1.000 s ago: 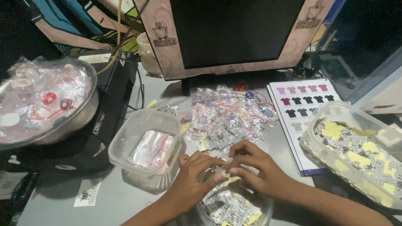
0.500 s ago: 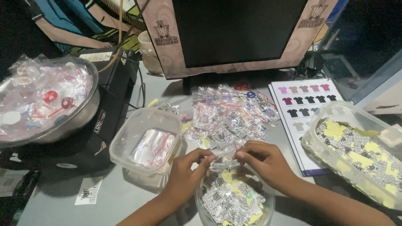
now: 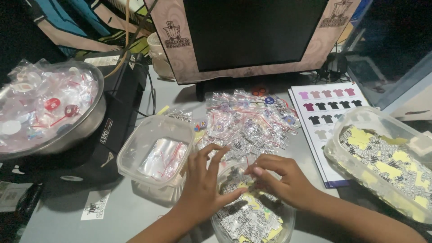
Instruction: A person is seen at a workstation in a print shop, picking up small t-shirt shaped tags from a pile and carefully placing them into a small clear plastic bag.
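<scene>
Two hands meet over a round clear tub of black-and-white stickers with yellow backs, at the near edge of the bench. Your left hand has its fingers spread and loose, palm toward the tub's left rim, clasping nothing you can see. Your right hand curls its fingers inward above the tub, thumb and forefinger pinched together; whether a sticker sits between them cannot be told.

Just left of the left hand stands a square clear box holding small zip bags. Beyond the hands lies a loose heap of filled little bags. To the right, a colour chart of shirt shapes lies flat, with a larger clear tray of stickers partly over it. Far left sits a metal bowl full of bagged badges. A dark monitor stands at the back.
</scene>
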